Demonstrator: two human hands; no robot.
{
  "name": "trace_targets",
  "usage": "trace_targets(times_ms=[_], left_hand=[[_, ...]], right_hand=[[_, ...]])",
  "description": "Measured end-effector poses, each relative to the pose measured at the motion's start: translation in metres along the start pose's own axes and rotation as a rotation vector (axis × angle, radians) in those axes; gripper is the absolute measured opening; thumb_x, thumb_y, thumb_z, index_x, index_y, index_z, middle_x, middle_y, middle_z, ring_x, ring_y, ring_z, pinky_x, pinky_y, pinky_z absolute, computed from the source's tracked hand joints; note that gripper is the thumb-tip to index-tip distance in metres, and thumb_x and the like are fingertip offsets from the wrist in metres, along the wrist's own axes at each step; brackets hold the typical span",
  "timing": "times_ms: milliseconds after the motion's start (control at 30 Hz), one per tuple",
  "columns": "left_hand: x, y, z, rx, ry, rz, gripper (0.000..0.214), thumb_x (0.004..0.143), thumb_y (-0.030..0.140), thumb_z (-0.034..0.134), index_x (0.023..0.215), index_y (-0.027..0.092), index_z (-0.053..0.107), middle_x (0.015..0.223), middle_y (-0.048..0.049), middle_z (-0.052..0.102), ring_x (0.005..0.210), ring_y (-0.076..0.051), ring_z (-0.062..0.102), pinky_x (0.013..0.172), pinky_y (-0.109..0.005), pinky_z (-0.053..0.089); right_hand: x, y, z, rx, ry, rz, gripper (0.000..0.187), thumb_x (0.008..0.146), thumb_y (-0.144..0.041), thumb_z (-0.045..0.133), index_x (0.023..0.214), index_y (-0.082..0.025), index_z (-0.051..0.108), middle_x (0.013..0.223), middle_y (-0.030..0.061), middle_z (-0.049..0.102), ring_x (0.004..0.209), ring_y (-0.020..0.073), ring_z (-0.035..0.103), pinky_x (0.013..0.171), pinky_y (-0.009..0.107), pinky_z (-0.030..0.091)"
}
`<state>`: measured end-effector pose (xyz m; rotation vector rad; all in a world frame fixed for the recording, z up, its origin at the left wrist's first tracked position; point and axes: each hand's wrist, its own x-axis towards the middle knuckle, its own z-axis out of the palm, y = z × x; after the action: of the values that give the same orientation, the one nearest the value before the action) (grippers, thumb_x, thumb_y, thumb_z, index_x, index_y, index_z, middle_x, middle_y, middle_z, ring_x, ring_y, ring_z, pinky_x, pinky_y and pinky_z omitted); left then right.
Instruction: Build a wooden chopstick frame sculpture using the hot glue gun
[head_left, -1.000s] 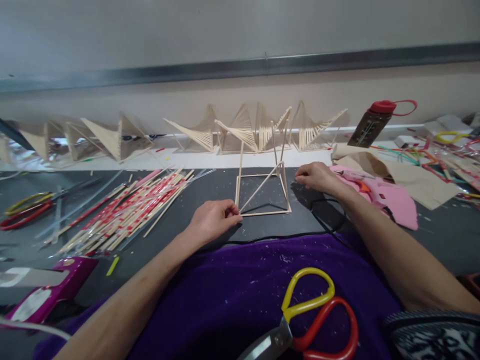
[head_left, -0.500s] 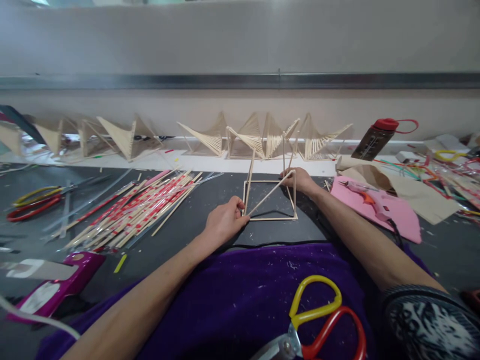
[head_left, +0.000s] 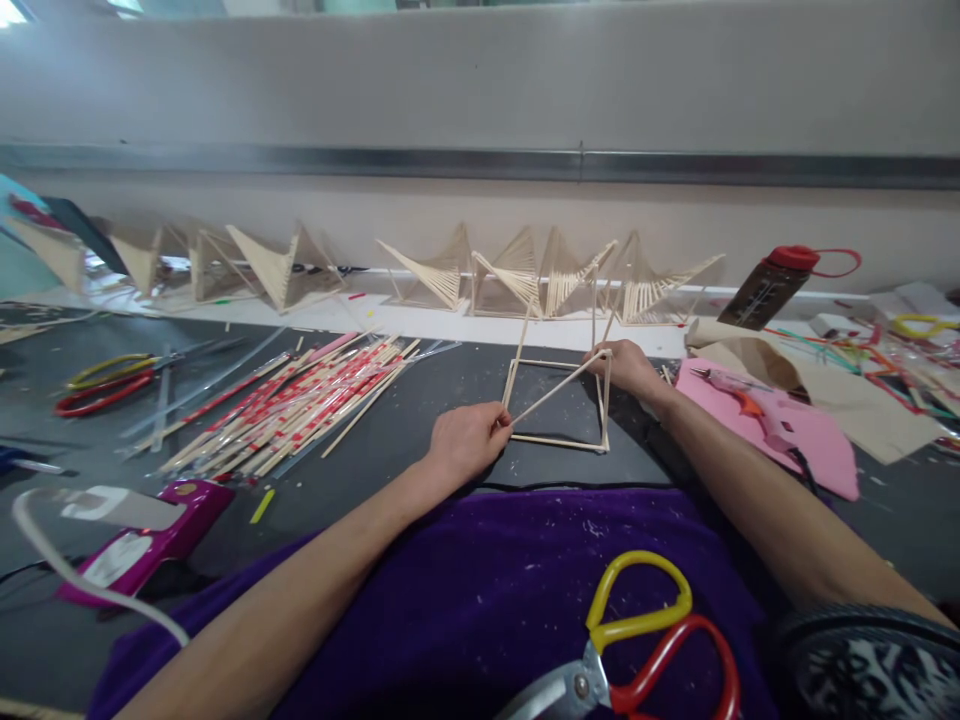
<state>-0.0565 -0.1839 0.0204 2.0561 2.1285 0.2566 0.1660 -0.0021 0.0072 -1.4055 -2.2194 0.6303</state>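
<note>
Both hands now on a small stick frame

An unfinished stick frame [head_left: 559, 443] stands on a dark table [head_left: 442, 380], in front of the person. A slanting stick [head_left: 561, 387] rises across it, from the front left corner to the top of the front right post. The left hand [head_left: 469, 437] pinches that front left corner between thumb and fingers. The right hand [head_left: 626, 368] reaches to the frame's back right corner; its fingertips are partly hidden, so whether they grip or only touch cannot be told.

A second ago the right hand rested apart from the frame, to its right; it has since come to that far corner, which probably leaves the frame steadied from two opposite sides.

Left of the frame lie wrapped sticks [head_left: 292, 410]. Right of it, a pink glue gun [head_left: 756, 402] rests on a pink sheet [head_left: 829, 465]. Behind it stand fan-like stick models [head_left: 435, 280]. Nearer than the frame, scissors [head_left: 583, 684] lie on purple cloth [head_left: 420, 590].
</note>
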Motion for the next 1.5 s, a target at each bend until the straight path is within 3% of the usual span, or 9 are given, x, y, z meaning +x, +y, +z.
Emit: trace_targets(times_ms=[333, 533, 667, 800, 967, 1200, 1500], left_hand=[[0.017, -0.025, -0.014, 0.009, 0.139, -0.053, 0.025, 0.087, 0.038, 0.048, 0.096, 0.027, 0.068, 0.092, -0.0013, 0.074, 0.083, -0.020, 0.065, 0.066, -0.028, 0.039], [0.036, -0.048, -0.025, -0.119, 0.226, -0.023, 0.023, 0.081, 0.036, 0.055, 0.092, 0.025, 0.071, 0.085, -0.0028, 0.073, 0.075, -0.018, 0.063, 0.064, -0.028, 0.039], [0.053, -0.059, -0.029, -0.280, 0.189, -0.008, 0.022, 0.075, 0.033, 0.059, 0.088, 0.022, 0.073, 0.082, -0.0040, 0.072, 0.072, -0.018, 0.062, 0.064, -0.028, 0.040], [0.074, -0.063, -0.023, -0.410, 0.115, 0.082, 0.022, 0.073, 0.031, 0.060, 0.085, 0.020, 0.074, 0.079, -0.0041, 0.072, 0.073, -0.016, 0.062, 0.065, -0.026, 0.041], [0.098, -0.059, -0.016, -0.416, 0.066, 0.170, 0.024, 0.074, 0.029, 0.057, 0.086, 0.018, 0.074, 0.079, -0.0033, 0.072, 0.072, -0.015, 0.061, 0.065, -0.025, 0.041], [0.121, -0.055, -0.005, -0.353, 0.121, 0.223, 0.024, 0.075, 0.028, 0.058, 0.087, 0.018, 0.075, 0.081, -0.0024, 0.072, 0.076, -0.016, 0.062, 0.068, -0.026, 0.042], [0.119, -0.059, 0.008, -0.254, 0.220, 0.204, 0.024, 0.078, 0.029, 0.056, 0.089, 0.020, 0.074, 0.087, -0.0018, 0.073, 0.080, -0.017, 0.063, 0.070, -0.026, 0.043]], right_hand=[[-0.024, 0.004, -0.006, 0.143, -0.070, 0.032, 0.022, 0.074, -0.034, 0.058, 0.079, -0.018, 0.071, 0.058, 0.0003, 0.066, 0.053, 0.0139, 0.059, 0.048, 0.022, 0.041], [-0.045, -0.021, -0.013, 0.209, -0.119, 0.013, 0.025, 0.074, -0.038, 0.061, 0.081, -0.016, 0.071, 0.054, 0.0011, 0.064, 0.050, 0.0133, 0.056, 0.045, 0.022, 0.039], [-0.061, -0.037, -0.022, 0.313, -0.154, 0.022, 0.023, 0.073, -0.038, 0.065, 0.080, -0.016, 0.069, 0.054, 0.0003, 0.062, 0.048, 0.0119, 0.054, 0.043, 0.021, 0.038], [-0.072, -0.044, -0.026, 0.452, -0.213, 0.049, 0.023, 0.068, -0.037, 0.072, 0.078, -0.017, 0.068, 0.054, -0.0005, 0.061, 0.052, 0.0127, 0.058, 0.041, 0.020, 0.039], [-0.077, -0.043, -0.030, 0.572, -0.280, 0.089, 0.025, 0.063, -0.033, 0.076, 0.079, -0.016, 0.067, 0.059, -0.0009, 0.062, 0.053, 0.0118, 0.058, 0.041, 0.020, 0.041], [-0.084, -0.043, -0.028, 0.606, -0.342, 0.091, 0.024, 0.066, -0.032, 0.075, 0.081, -0.016, 0.065, 0.063, -0.0006, 0.063, 0.058, 0.0127, 0.061, 0.044, 0.021, 0.043], [-0.089, -0.045, -0.009, 0.601, -0.463, 0.054, 0.024, 0.071, -0.028, 0.072, 0.090, -0.017, 0.063, 0.071, 0.0001, 0.065, 0.064, 0.0126, 0.063, 0.048, 0.020, 0.046]])
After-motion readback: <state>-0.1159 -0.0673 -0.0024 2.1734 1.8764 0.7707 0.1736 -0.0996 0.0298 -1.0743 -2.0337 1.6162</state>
